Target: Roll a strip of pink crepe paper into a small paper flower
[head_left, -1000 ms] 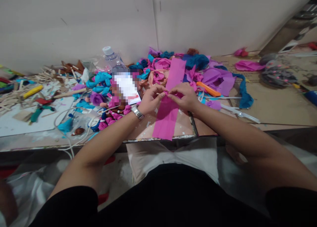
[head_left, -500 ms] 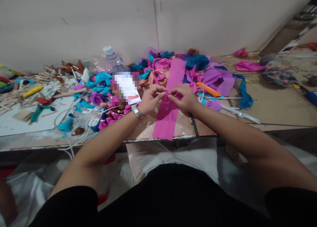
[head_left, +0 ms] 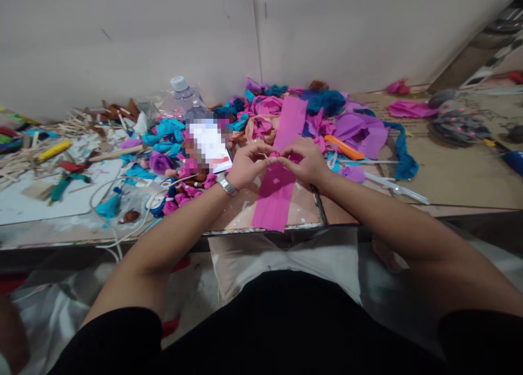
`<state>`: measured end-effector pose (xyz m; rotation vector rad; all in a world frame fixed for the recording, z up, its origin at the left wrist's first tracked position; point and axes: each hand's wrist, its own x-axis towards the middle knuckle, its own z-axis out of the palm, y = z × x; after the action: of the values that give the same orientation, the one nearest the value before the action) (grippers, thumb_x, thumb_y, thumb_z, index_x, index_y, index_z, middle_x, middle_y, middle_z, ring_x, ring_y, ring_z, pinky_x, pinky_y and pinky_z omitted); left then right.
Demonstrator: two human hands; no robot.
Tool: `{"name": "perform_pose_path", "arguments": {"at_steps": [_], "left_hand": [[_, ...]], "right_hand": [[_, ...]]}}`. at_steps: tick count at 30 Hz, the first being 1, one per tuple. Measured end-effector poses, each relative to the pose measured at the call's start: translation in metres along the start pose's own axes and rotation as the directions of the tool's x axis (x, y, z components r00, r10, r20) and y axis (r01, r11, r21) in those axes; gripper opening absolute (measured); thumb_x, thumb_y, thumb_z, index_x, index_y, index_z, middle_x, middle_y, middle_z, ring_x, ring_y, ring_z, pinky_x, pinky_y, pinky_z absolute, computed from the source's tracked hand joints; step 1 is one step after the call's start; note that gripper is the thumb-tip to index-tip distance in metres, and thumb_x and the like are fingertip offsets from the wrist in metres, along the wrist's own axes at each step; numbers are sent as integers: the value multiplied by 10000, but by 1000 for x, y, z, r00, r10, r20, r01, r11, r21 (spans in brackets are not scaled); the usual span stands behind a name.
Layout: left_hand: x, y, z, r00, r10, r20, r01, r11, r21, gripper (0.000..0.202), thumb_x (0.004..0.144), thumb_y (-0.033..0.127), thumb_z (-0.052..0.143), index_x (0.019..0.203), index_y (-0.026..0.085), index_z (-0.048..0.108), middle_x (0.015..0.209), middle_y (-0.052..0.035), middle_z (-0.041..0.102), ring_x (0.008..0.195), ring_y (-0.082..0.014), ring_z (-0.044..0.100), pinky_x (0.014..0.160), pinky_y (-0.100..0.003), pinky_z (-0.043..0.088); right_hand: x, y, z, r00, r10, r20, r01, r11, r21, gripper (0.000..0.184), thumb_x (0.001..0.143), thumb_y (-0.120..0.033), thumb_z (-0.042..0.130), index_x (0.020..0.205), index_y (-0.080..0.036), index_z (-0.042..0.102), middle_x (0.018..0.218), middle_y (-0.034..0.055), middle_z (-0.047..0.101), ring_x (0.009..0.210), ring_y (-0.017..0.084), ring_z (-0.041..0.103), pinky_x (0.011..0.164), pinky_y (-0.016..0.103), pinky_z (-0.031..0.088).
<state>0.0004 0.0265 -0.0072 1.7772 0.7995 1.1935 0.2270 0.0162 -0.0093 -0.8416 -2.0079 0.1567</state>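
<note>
The left hand (head_left: 250, 165) and right hand (head_left: 305, 159) meet at the fingertips, each closed to a narrow pinch on 1 small gathered pink piece (head_left: 275, 153) – probably steadied from 2 sides because it looks light and soft. Beneath the grip a flat pink strip (head_left: 273, 203) runs both beyond it and back toward the body. Just left of the grip, a phone (head_left: 211, 146) shows its lit screen, presumably placed for easy viewing; right of it lies an orange tool (head_left: 344, 147).
</note>
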Motion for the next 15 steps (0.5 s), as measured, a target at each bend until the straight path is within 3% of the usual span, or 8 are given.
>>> {"name": "perform_pose_path", "arguments": {"at_steps": [5,11,15], "left_hand": [[3,-1,-1,1000,-14,-7,14,998,-68,435,812,566,901,1025,195,825,1006,-84,818,867,-169,748,809,-301,601],[-1,1,0,1000,-1,-18,2,999,42,468,755,521,952,1055,184,828,1046,-99,818,873,-170,734,788,-288,588],[0,0,1,999,-30,-22,29,999,-22,465,789,551,919,1065,189,823,1040,-96,816,886,-176,748,812,-303,602]], "right_hand": [[-1,0,0,1000,-13,-5,13,1000,9,402,1010,-627,674,914,-241,724,904,49,798,895,261,714,882,444,394],[-1,2,1,1000,-26,7,26,1000,-15,413,1024,-621,647,887,-237,718,869,49,790,871,256,698,871,441,378],[-1,-1,0,999,-25,20,25,1000,-9,394,1025,-609,655,918,-236,725,895,53,795,881,255,703,865,436,379]]}}
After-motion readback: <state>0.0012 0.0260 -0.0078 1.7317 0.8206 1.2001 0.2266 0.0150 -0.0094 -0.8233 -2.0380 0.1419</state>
